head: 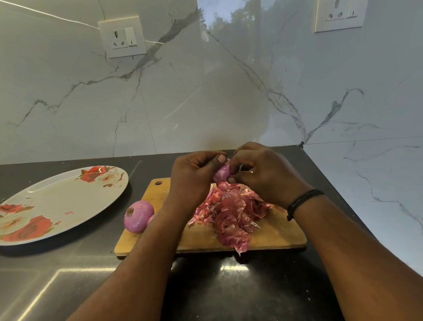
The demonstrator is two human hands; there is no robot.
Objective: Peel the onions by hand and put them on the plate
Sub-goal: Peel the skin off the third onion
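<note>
Head camera looks down past my forearms to where both my hands meet above the far end of the rectangular wooden chopping board (273,235). My left hand (194,178) has its fingers curled round a small pinkish-purple onion (222,173), thumb laid over its top. My right hand (262,172) closes in from the other side, fingertips bent and pinching at the onion's skin; its knuckles hide exactly what they grip, and only a sliver of the bulb shows between my two hands. A black cord band (303,201) circles my right wrist.

Beneath my hands, a heap of papery reddish onion peels (232,211) lies on the board, spilling toward its near edge. At the board's left edge sits a round peeled purple onion (138,216), root end facing up. Just beside it, another pink piece peeks out from behind my left forearm, too covered to identify.

On the dark countertop (60,280), left of the board and apart from it, rests an oval white plate with red rose prints (58,200); a tiny pink scrap lies on it. Two white wall sockets (122,37) sit in the marble backsplash.
</note>
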